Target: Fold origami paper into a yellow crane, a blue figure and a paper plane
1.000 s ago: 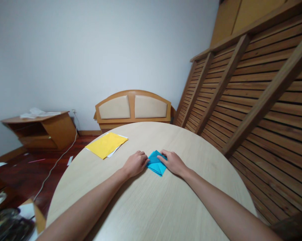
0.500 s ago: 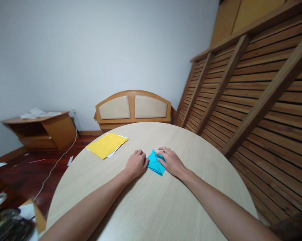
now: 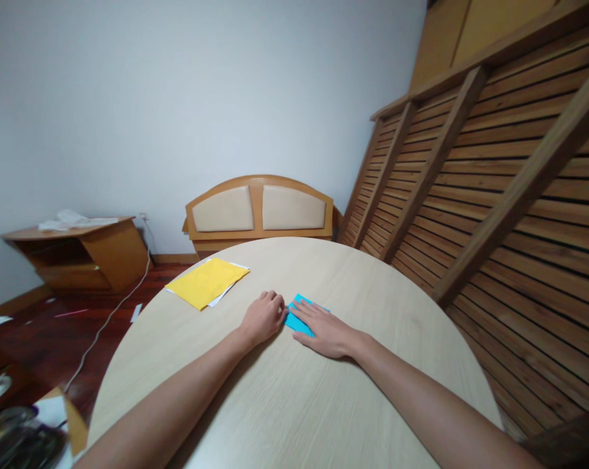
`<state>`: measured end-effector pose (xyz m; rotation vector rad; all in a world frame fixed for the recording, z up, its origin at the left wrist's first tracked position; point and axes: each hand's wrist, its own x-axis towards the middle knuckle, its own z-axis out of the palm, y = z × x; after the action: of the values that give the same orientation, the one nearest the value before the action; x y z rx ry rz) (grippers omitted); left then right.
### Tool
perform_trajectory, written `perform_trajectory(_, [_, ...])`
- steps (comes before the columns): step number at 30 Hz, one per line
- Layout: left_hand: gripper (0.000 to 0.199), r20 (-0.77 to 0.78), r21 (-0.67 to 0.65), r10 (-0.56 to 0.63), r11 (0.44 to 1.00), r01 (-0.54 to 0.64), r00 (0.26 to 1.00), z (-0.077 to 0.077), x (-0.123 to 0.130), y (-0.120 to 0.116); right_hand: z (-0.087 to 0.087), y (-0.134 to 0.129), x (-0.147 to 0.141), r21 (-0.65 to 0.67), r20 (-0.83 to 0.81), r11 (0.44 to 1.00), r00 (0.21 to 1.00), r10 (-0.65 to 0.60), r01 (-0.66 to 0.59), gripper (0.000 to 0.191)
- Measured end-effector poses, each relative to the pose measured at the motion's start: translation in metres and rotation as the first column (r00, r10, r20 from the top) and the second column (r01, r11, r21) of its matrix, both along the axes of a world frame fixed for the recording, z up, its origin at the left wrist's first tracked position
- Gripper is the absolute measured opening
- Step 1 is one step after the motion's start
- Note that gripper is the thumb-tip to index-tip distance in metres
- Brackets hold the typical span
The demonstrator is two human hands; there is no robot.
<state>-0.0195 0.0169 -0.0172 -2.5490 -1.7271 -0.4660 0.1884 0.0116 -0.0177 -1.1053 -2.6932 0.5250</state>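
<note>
A folded sheet of blue paper [image 3: 292, 320] lies on the round table between my hands, largely covered on its right side. My left hand [image 3: 264, 317] has its fingers curled and its fingertips closed at the paper's left corner. Across the top of the paper my right hand [image 3: 326, 330] rests flat, fingers stretched out to the left and thumb a little apart. Under that palm the rest of the folds is hidden.
Yellow sheets [image 3: 207, 283] with white paper beneath lie at the table's [image 3: 285, 417] far left. A padded headboard [image 3: 260, 208] stands behind. A slatted wooden frame [image 3: 451, 189] leans along the right. A low cabinet [image 3: 79, 260] and a white cable [image 3: 101, 333] are at left.
My right hand has come down from a bent-finger hold at the paper's right side to lie flat over it. The blue paper looks flatter. My left hand stays at its corner.
</note>
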Motion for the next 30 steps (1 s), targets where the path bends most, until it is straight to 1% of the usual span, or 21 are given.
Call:
perform_trajectory(3, [0.023, 0.001, 0.001, -0.063, 0.998, 0.063, 0.998, 0.000, -0.005, 0.002, 0.002, -0.001, 0.000, -0.012, -0.011, 1.000, 1.000, -0.007, 0.007, 0.077])
perform_trajectory(5, [0.029, 0.019, 0.005, -0.164, 0.986, 0.164, 0.986, 0.001, -0.008, 0.003, 0.002, -0.002, 0.000, -0.012, -0.034, 1.000, 0.999, -0.005, 0.005, 0.078])
perform_trajectory(7, [0.039, 0.043, -0.009, -0.295, 0.955, 0.296, 0.955, 0.001, -0.009, 0.003, 0.003, -0.002, 0.001, -0.010, -0.047, 1.000, 0.999, -0.008, 0.008, 0.080])
perform_trajectory(9, [0.049, 0.057, -0.043, -0.371, 0.927, 0.374, 0.927, 0.001, -0.010, 0.003, 0.004, -0.003, 0.002, -0.009, -0.057, 1.000, 0.998, -0.016, 0.015, 0.082])
perform_trajectory(11, [0.056, 0.059, -0.073, -0.378, 0.921, 0.382, 0.924, 0.001, -0.010, 0.002, 0.005, -0.003, 0.004, -0.009, -0.071, 1.000, 0.997, -0.025, 0.025, 0.085])
perform_trajectory(13, [0.057, 0.048, -0.085, -0.375, 0.922, 0.378, 0.926, 0.001, -0.010, 0.003, 0.006, -0.002, 0.007, -0.007, -0.080, 0.999, 0.996, -0.034, 0.034, 0.087])
perform_trajectory(17, [0.045, 0.012, -0.073, -0.404, 0.912, 0.403, 0.915, 0.001, -0.009, 0.002, 0.006, 0.005, 0.013, 0.008, -0.071, 0.999, 0.996, -0.051, 0.051, 0.091])
perform_trajectory(22, [0.034, -0.015, -0.057, -0.450, 0.892, 0.448, 0.893, 0.008, -0.009, -0.003, 0.005, 0.013, 0.023, -0.002, -0.026, 0.999, 0.999, -0.037, 0.037, 0.095])
perform_trajectory(26, [0.033, -0.002, -0.046, -0.464, 0.885, 0.464, 0.886, 0.011, -0.009, -0.007, 0.008, 0.016, 0.037, 0.008, -0.040, 1.000, 0.999, -0.005, 0.005, 0.089])
perform_trajectory(30, [0.035, -0.008, -0.046, -0.436, 0.899, 0.436, 0.900, 0.009, -0.012, -0.005, 0.012, 0.019, 0.050, 0.008, -0.078, 1.000, 0.997, 0.007, -0.007, 0.077])
